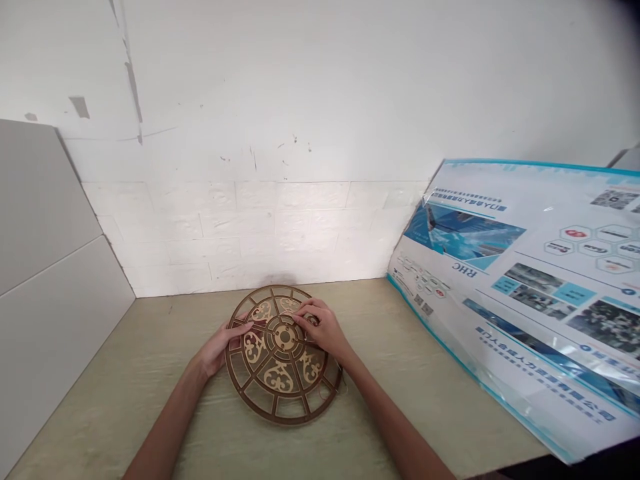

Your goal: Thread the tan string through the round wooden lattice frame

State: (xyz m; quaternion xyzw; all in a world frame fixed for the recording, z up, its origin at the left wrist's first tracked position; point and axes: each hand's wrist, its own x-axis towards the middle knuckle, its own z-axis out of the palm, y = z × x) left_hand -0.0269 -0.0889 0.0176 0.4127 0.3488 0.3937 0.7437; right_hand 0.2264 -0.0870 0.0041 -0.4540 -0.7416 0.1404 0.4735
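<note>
A round laser-cut fretwork disc (277, 377) in brown and tan lies flat on the beige tabletop (125, 400), with a small ringed hub (285, 337) at its centre. My left hand (220, 348) grips its left rim, with the fingers reaching over the ornate panels. My right hand (320, 327) sits on the upper right of the disc, and its fingertips pinch the surface near the hub. That hand hides part of the pattern. A thin dark thread (341, 377) may run along the disc's right edge, but it is too fine to be sure.
A large printed blue-and-white poster (520, 300) in a plastic sleeve leans at the right and overlaps the table. Pale grey panels (50, 267) stand at the left, and a white brick wall (240, 233) rises behind the table.
</note>
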